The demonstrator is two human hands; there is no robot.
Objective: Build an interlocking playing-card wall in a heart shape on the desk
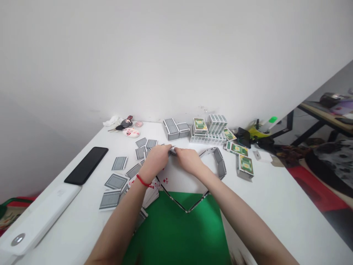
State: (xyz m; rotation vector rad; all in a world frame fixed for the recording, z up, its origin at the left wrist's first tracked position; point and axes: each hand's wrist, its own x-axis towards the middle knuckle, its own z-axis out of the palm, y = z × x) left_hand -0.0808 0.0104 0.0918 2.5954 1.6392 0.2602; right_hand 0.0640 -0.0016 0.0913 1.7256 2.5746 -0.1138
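Biggest risk, as we judge it: the whole card ring (220,162) pops apart, b/c its folded links look held by friction only & an uneven pull could open a joint. Next: one section creases if we squeeze too hard. Smallest: our L forearm brushes the loose cards (116,181) & scatters a few.

Our L hand (157,159) & R hand (190,161) are tog., pinching what looks like the ring's far side; exact fingertip placement is partly hidden. The ring is in front of us, mid-table, near corner over the green sheet (187,235); can't tell if they touch.

Rm: big white wall (176,55) behind, white table (264,209) up to it, another desk (322,115) off to the R, w/ red fabric (311,184) nearer us. On our table, L side: long white device (41,217), black phone (86,165) just past it. Far side: stacked card boxes (208,138), grey card blocks (171,129) to their L. Smallest: keys (119,127) nr the wall.
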